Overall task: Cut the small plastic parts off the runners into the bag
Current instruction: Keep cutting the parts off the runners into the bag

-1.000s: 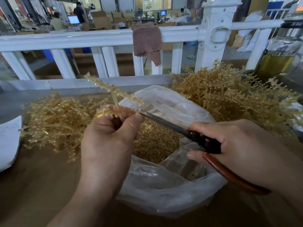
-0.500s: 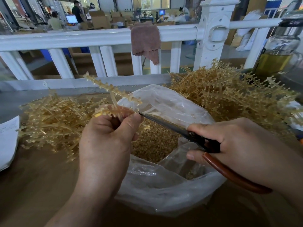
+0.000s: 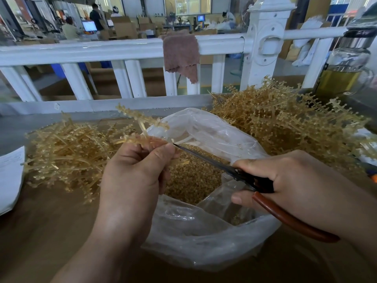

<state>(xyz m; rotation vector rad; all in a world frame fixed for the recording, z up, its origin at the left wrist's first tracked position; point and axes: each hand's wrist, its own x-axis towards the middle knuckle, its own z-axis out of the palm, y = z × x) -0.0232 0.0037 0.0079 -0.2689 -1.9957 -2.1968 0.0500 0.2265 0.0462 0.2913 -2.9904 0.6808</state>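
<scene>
an amber runner [image 3: 142,119] sits above the open clear bag [image 3: 204,231] heaped with small cut parts [image 3: 191,176].

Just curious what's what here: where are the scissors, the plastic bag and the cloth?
scissors [image 3: 204,157], head view, on the blade.
plastic bag [image 3: 204,240], head view, on its near wall.
cloth [image 3: 180,52], head view, on its middle.

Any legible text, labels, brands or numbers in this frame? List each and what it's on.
No text here can be read.
Paper sheet at the left edge of the table: faint printed lines, too blurred to read.
Bottle cap: pale marks on its dark band, too blurred to read.
Background monitor: the screen is lit, but its content is too small to read.
</scene>
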